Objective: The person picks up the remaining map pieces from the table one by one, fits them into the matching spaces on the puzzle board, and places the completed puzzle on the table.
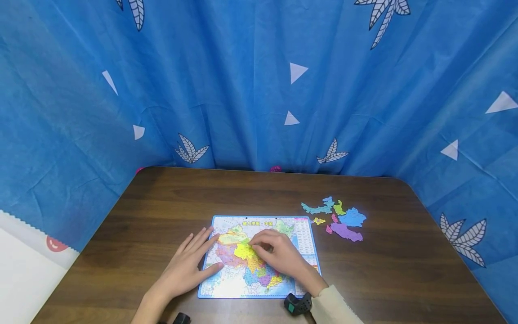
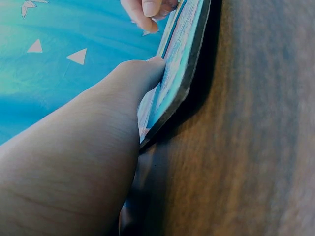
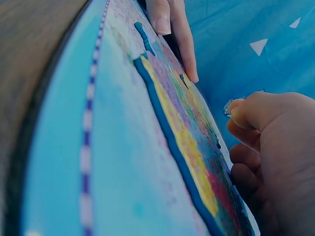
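A map puzzle board (image 1: 218, 283) with a blue rim lies on the table, coloured map pieces filling much of its middle. My left hand (image 1: 186, 267) rests on the board's left part, fingers spread and nearly straight, the thumb over its lower left. My right hand (image 1: 279, 252) is over the middle, thumb and index finger bent together right by a bright yellow piece (image 1: 243, 251). In the right wrist view the right hand (image 3: 275, 132) has its other fingers curled; I cannot tell whether a piece is between the fingertips.
Loose puzzle pieces lie right of the board: a purple one (image 1: 346, 231), a blue one (image 1: 353, 218), a teal one (image 1: 319, 209), a green one (image 1: 339, 208) and a small yellow one (image 1: 319, 221). A blue curtain (image 1: 251, 90) hangs behind the wooden table (image 1: 404, 270).
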Tool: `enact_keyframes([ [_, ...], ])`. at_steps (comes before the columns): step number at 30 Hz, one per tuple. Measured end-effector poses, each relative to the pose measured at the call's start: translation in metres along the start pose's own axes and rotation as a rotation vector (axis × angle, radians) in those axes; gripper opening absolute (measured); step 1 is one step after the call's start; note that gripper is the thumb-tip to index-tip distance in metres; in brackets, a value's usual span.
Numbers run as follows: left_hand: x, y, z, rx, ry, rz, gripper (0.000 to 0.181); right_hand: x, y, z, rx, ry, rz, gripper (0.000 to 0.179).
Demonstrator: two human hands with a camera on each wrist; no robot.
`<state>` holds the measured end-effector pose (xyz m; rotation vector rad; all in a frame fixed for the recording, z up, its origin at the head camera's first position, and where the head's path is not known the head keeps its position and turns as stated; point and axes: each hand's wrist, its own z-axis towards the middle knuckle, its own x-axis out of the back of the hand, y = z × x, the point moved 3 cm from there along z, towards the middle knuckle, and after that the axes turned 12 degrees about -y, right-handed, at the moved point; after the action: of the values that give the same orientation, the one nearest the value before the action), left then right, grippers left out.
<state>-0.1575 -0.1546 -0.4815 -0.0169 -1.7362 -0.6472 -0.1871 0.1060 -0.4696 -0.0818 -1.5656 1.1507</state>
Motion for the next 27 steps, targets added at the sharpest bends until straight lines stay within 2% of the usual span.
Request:
enact_keyframes([
  [13,0.0012,0.0002,-0.001,0.001,0.0,-0.001,0.079,-0.0043,-0.0003,-0.0001,-0.038,-0.052,-0.07,0.015],
  [27,0.0011,-0.0001,-0.0019,0.018,-0.029,-0.007,0.08,-0.0036,-0.0013,-0.0013,-0.043,-0.068,-0.062,0.016],
])
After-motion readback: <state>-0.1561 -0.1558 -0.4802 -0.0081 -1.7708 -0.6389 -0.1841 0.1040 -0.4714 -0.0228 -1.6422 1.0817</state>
